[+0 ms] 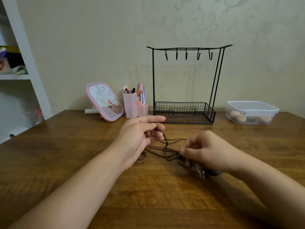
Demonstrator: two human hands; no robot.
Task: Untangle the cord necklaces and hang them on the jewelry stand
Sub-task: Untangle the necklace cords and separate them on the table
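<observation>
While the left hand (140,134) pinches dark brown cord necklaces (166,146) between thumb and fingers, forefinger extended, the right hand (204,151) grips the tangled bundle just above the desk (148,195). Cords stretch between both hands. Behind them, near the wall, the black wire jewelry stand (186,83) has bare hooks.

I see a home vanity corner: brown wooden table (66,146) w/ pink-framed tabletop mirror (105,100), pink plastic makeup-brush holder (132,104), patterned beige wallpaper (214,22).
</observation>
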